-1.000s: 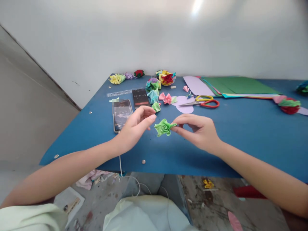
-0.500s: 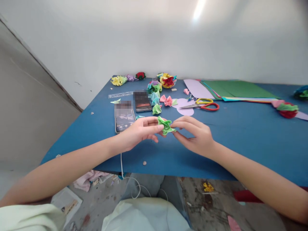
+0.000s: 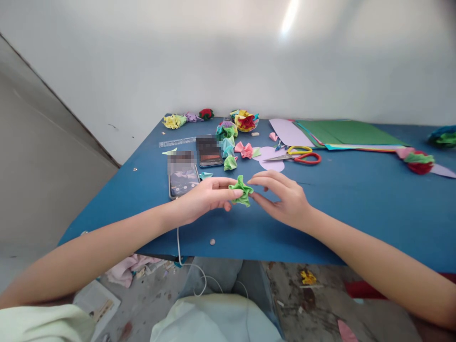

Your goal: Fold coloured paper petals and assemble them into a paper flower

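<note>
The left hand has its thumb and fingers clamped on a green paper flower, which is up over the near part of the table between the two hands. The right hand has its thumb and forefinger slightly parted at the flower's right edge; whether they pinch it, one cannot tell. A second ago the right hand alone gripped the flower and the left was apart from it; half a second ago the flower was tilted, and now its petals stand out like a star. Under the table's near edge, a crumpled yellow scrap lies on the stained floor. The blue table has a round stud near that edge. Past the left hand lie a phone with a white cable and, farther back, a dark phone. Beside that sit a green paper bud and a pink paper bow; right of them, open scissors lie partly on a lilac cutout. Farther back are a stack of coloured paper and a many-coloured flower, before a pale wall.
</note>
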